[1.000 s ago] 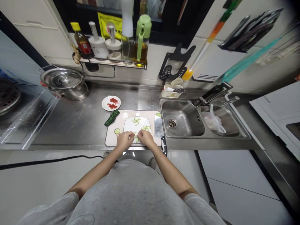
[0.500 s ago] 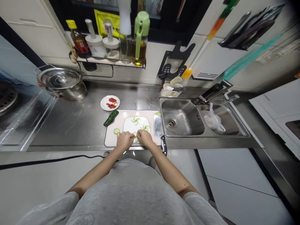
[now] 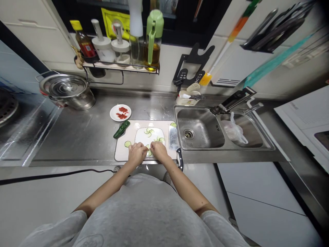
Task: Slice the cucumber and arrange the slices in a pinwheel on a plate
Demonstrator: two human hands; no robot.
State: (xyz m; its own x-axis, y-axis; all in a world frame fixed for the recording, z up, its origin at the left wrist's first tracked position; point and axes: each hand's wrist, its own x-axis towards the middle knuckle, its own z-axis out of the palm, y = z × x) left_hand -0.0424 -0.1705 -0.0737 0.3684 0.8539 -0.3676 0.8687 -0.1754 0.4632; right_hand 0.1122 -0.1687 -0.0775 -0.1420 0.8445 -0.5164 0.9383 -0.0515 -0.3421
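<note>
A white square plate (image 3: 140, 135) lies on a pale pink cutting board (image 3: 122, 151). On it, thin cucumber slices form pinwheel shapes, one at the back (image 3: 149, 131) and one at the right (image 3: 160, 139). My left hand (image 3: 137, 153) and my right hand (image 3: 158, 151) meet over the plate's front edge. Both have their fingers pinched at the cucumber slices (image 3: 149, 152) of a front group, partly covered by the fingers. A round cucumber slice (image 3: 128, 144) rests left of the plate. A cleaver (image 3: 173, 138) lies on the board's right side, its handle toward me.
A cucumber piece (image 3: 121, 129) leans over the board's left corner. Behind it stands a small white plate (image 3: 113, 113) with chopped red bits. To the right is a double sink (image 3: 200, 130) with a plastic bag (image 3: 235, 130). A lidded steel pot (image 3: 82, 97) stands at the left.
The view has shifted very slightly. Both hands stay at the same place over the front cucumber slices, with hardly any finger movement.
</note>
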